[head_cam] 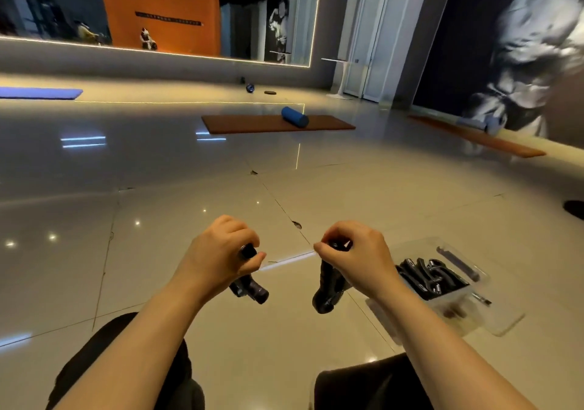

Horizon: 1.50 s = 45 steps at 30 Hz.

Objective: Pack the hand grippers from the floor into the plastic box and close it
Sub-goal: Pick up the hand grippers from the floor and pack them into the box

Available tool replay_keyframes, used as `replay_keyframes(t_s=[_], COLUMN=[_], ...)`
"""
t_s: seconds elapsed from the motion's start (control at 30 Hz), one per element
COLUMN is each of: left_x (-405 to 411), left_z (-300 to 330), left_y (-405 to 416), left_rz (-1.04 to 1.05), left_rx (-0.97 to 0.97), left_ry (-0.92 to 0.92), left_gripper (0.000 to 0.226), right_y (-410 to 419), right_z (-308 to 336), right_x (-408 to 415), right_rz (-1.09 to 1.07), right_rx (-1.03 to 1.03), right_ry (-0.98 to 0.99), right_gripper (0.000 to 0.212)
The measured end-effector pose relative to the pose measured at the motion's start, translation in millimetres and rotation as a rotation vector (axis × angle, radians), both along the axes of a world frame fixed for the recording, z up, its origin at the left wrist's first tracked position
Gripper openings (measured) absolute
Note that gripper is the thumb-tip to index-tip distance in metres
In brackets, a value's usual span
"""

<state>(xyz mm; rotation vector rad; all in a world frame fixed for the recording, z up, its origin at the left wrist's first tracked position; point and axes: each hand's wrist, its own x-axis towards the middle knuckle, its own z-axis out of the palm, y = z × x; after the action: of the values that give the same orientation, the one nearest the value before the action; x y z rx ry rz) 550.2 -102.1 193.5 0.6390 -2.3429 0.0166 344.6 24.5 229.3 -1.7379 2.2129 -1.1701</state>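
Hands each hold a black hand gripper above the tiled floor

Left hand (221, 248) has its fingers curled round a black hand gripper (249, 286); one handle end pokes up between thumb and forefinger, and the other handle sticks out below the palm. Right hand (354, 255) pinches the top of a second hand gripper (328, 289), whose two handles hang down beneath the fingers. Both tools are lifted clear of the glossy floor (189, 172), side by side and apart from each other.

Just to the right of the right wrist sits the clear plastic box (474, 305) on the floor, its top open. Inside it lies a cluster of more black grippers (426, 277), crowded together. A transparent lid (505, 321) appears to lie at the box's near right side; its exact edge is hard to make out.

Farther back, a blue foam roller (294, 117) rests on a brown mat (252, 123). A blue mat (38, 93) lies at far left, and an orange mat (493, 144) runs along the mural wall at right. The person's dark-clad knees (126, 362) show at the bottom edge.
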Motion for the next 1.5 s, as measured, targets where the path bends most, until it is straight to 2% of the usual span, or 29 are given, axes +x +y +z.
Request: replay_keyframes(t_s=[0.1,0.23,0.4,0.57,0.7,0.87,0.97,1.07,1.3,1.5], left_x=[-3,-30,-101,-186,-229,-257,-274,-283,-326,-379], left_z=[-4,10,5,-19,-43,-65,-74,-84,-91,-89], left_y=[-2,5,19,24,24,35,55,83,154,204], left_rz=[-0.069,-0.193,-0.322,-0.394,-0.465,-0.394,-0.351,-0.292,-0.028,0.145], left_rx=[-0.061,-0.053,-0.020,0.030,0.051,0.063,0.019,0.063,0.203,0.287], left_ry=[-0.091,-0.024,-0.047,-0.114,-0.193,-0.269,-0.329,-0.334,-0.221,-0.160], left_gripper=[0.020,0.029,0.030,0.032,0.034,0.036,0.036,0.034,0.033,0.033], right_y=[35,60,70,91,78,69,67,63,66,87], right_z=[18,21,-29,-76,-68,-68,-63,-55,-47,-45], right_x=[-21,-61,-112,-165,-198,-227,-249,-272,-328,-410], right_rz=[0.049,-0.008,-0.089,-0.065,0.001,0.162,0.264,0.336,0.598,0.722], right_rx=[-0.010,0.039,0.169,0.287,0.311,0.285,0.354,0.391,0.483,0.526], right_ry=[0.018,0.089,0.089,0.090,0.277,0.301,0.213,0.153,0.421,0.405], right_gripper=[0.007,0.009,0.014,0.033,0.028,0.024,0.019,0.023,0.037,0.035])
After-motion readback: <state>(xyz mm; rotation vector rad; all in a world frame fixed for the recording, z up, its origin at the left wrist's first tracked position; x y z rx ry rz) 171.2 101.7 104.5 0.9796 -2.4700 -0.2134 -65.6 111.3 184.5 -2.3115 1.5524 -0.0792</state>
